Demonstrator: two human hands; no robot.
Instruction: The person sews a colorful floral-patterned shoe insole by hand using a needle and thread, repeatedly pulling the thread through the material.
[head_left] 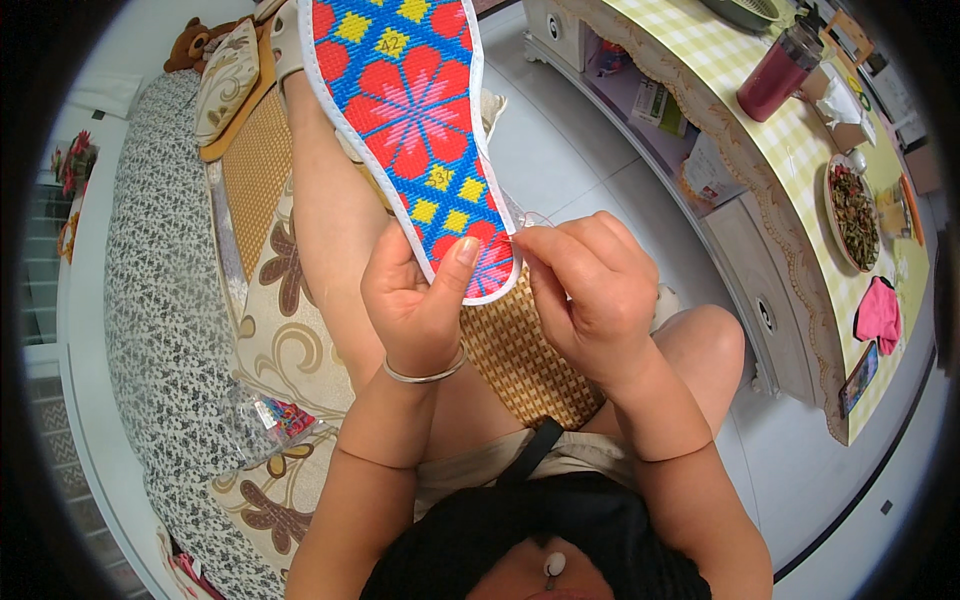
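Note:
An embroidered insole (415, 110), blue with red and pink flowers, yellow squares and a white bound edge, is held up before me with its narrow heel end toward me. My left hand (420, 295) grips that heel end, thumb pressed on the patterned face and fingers behind it. At the heel's right edge, my right hand (590, 285) is closed in a pinch between thumb and forefinger. A thin red thread (538, 217) loops beside these fingertips. The tip of something fine, like a sewing needle, touches the white edge; it is too small to see clearly.
A woven brown mat (530, 350) lies between my legs. Left is a sofa with a patterned cover (165, 260) and a small plastic packet (285, 415). On the right, a checked table (800, 190) carries a dark red flask (780, 72), a food plate (852, 215) and a phone (860, 378).

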